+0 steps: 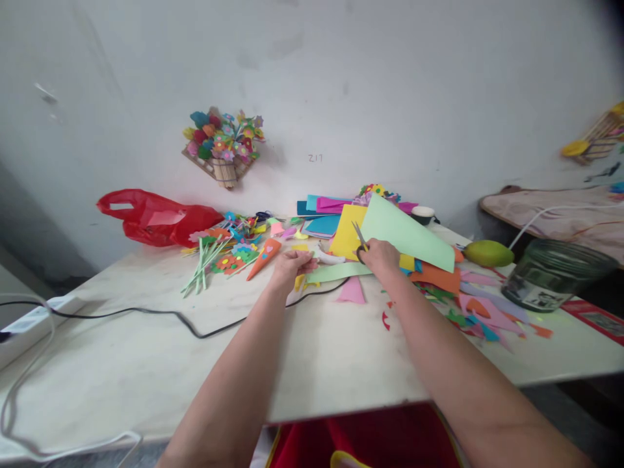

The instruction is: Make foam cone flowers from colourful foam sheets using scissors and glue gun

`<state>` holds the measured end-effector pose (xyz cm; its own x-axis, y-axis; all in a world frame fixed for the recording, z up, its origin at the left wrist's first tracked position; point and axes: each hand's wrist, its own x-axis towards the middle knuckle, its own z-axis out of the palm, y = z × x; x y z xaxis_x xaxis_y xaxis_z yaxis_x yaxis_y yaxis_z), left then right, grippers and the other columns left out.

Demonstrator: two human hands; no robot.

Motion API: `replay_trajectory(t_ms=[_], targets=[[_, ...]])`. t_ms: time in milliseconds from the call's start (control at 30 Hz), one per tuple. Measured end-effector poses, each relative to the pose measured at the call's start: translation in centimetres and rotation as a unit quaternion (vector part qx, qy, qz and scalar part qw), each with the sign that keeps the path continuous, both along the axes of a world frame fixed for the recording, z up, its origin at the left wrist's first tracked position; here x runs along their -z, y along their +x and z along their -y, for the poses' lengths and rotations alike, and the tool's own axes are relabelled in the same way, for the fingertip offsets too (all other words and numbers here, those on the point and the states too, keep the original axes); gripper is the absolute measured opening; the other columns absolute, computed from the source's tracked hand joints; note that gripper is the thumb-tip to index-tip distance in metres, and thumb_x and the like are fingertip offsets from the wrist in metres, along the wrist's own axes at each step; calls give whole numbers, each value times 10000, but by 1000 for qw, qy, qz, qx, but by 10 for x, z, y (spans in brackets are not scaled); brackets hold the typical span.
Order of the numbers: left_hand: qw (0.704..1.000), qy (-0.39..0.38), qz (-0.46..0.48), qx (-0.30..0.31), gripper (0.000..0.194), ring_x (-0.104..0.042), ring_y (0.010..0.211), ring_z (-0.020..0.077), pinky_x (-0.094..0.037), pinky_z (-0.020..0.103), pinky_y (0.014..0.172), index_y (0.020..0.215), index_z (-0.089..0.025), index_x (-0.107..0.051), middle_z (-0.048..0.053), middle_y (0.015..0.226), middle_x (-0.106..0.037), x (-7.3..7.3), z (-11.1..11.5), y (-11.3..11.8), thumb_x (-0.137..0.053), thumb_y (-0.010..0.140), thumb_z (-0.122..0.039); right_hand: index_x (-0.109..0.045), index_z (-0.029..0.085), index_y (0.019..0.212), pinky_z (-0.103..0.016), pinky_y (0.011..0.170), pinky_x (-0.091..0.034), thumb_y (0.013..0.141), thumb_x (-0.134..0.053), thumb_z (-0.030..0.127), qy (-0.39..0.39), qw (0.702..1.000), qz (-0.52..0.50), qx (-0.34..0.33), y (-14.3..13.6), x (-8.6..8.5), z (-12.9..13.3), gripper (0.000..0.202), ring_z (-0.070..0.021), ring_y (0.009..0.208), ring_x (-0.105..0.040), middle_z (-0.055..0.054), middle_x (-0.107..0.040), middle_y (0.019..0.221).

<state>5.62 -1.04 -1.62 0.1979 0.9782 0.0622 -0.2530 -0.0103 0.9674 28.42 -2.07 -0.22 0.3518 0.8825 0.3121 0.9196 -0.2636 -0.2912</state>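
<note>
My right hand [381, 256] is closed round the black handles of a pair of scissors [359, 236], whose blades point up and to the left, slightly apart, in front of a yellow sheet [345, 233]. My left hand [294, 265] has its fingers pinched together beside a white glue gun-like object [329, 257]; what they hold is too small to name. A light green strip [339, 272] lies between the hands. Left of my left hand rests an orange cone [264, 257] with small hearts. A pink piece [351, 291] lies nearer to me, across a black cable.
Green stems [201, 268] and foam flowers lie left, before a red bag [163, 218]. A large pale green sheet [407, 231], colourful scraps [487, 305], a green fruit [489, 253] and a glass jar [556, 273] are right. A black cable [180, 315] crosses the table.
</note>
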Motion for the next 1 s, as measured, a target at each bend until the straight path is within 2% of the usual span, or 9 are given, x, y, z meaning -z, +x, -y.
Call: replay_trajectory(t_ms=[133, 300, 367, 467, 600, 700, 767, 833, 1000], targets=[[1000, -6, 15, -5, 198, -659, 613, 169, -498, 276, 612, 669, -129, -659, 77, 670, -703, 1, -1, -1, -780, 619, -277, -687, 115, 1040, -317, 737, -469, 807, -533, 357, -67, 997, 25, 3, 1, 0, 0, 369, -279, 978, -643, -186, -680, 1033], [999, -5, 46, -3, 231, -663, 601, 145, -495, 237, 584, 701, -117, -643, 77, 698, -707, 0, -2, -4, -779, 617, -284, -684, 106, 1047, -326, 752, -471, 770, -587, 328, -105, 994, 34, -8, -3, -3, 2, 368, -289, 999, -634, -182, -680, 1027], [998, -6, 56, -3, 226, -666, 601, 145, -502, 237, 588, 708, -116, -640, 77, 700, -707, 0, -3, -5, -774, 620, -275, -693, 129, 1026, -340, 762, -467, 788, -564, 291, -87, 995, 45, -10, -6, -3, 4, 315, -291, 1002, -629, -173, -677, 1038], [998, -10, 62, 2, 206, -667, 605, 146, -507, 239, 593, 708, -117, -636, 79, 705, -707, 1, -3, -5, -765, 630, -257, -699, 154, 1015, -343, 765, -453, 835, -502, 274, -8, 999, 48, -23, -11, 0, 6, 292, -283, 1001, -621, -164, -673, 1055], [998, -7, 60, 10, 210, -668, 621, 151, -508, 247, 607, 713, -116, -631, 87, 721, -704, 1, -3, -5, -758, 652, -272, -721, 202, 879, -301, 711, -437, 859, -485, 367, 57, 993, -54, -90, -26, 8, 3, 288, -233, 891, -637, -93, -712, 928], [998, -4, 56, 18, 217, -662, 618, 149, -499, 248, 599, 717, -118, -632, 81, 717, -700, -1, -1, -4, -757, 655, -284, -699, 190, 739, -270, 646, -431, 844, -507, 419, 81, 964, -181, -179, -42, 13, 1, 317, -188, 754, -625, -52, -696, 762], [999, -3, 47, 25, 224, -656, 610, 147, -494, 249, 597, 711, -120, -633, 75, 708, -695, -2, 0, -4, -761, 651, -295, -681, 180, 712, -255, 595, -429, 837, -506, 442, 82, 928, -282, -229, -51, 13, 2, 339, -157, 646, -599, -32, -668, 681], [999, -1, 36, 33, 234, -648, 597, 142, -489, 249, 592, 705, -121, -638, 70, 701, -692, -3, 1, -4, -763, 649, -311, -679, 176, 719, -249, 557, -422, 818, -519, 465, 81, 896, -353, -259, -60, 10, 6, 345, -140, 583, -569, -20, -646, 639], [999, 7, 19, 46, 251, -615, 548, 118, -470, 227, 549, 686, -115, -650, 62, 666, -679, -3, 2, -3, -762, 645, -336, -702, 163, 782, -231, 565, -426, 738, -611, 320, 72, 833, -462, -295, -70, 2, 17, 187, -120, 619, -565, -16, -666, 698]])
